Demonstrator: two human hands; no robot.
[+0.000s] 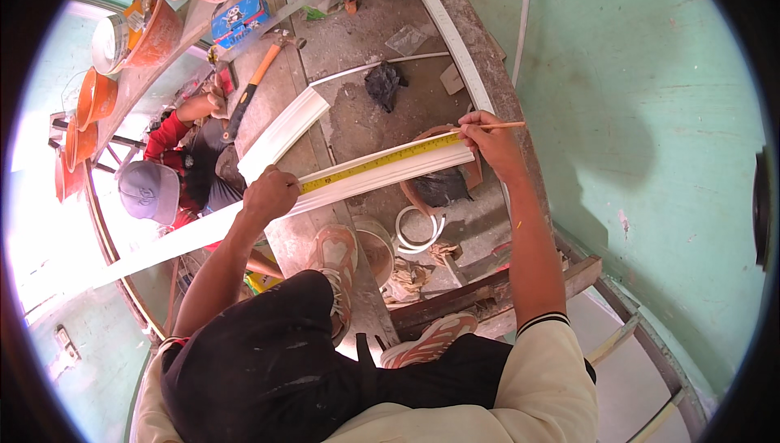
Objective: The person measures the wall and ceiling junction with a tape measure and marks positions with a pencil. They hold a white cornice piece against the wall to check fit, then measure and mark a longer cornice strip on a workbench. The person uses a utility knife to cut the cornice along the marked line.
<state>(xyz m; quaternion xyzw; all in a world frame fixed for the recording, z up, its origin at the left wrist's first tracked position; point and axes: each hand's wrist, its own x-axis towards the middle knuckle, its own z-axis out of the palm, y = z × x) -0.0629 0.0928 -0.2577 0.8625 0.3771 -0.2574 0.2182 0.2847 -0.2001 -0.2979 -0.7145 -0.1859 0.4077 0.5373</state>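
**Tape laid along white moulding above a dusty plank platform**

Worn, dust-grey boards form the platform (292, 236), scuffed and spotted with pale residue. Beside it on the right rises a mint-green wall (634, 85), scratched and chipped, with soft shadows across it; strong light whitens the far left of the room. Orange buckets (96, 100) line a plank at the upper left. A hammer (258, 77) and a short moulding offcut (284, 130) lie on the boards, a black plastic bag (384, 85) and a white coil (406, 236) farther right. Another person in a grey cap (150, 192) and red sleeves is at the left, beyond the platform's edge.

The blue box (240, 19) near the hammer carries white lettering and a picture; the cap bears a dark emblem. Black graduations mark the yellow tape measure (378, 162), too small to read.

The tape lies along the long white moulding (398, 173), which slants across the platform. The left hand (273, 193) has its fingers curled closed over tape and moulding, tips hidden. At the moulding's right end, the right hand (485, 141) pinches a pencil (512, 125) between thumb and fingers.
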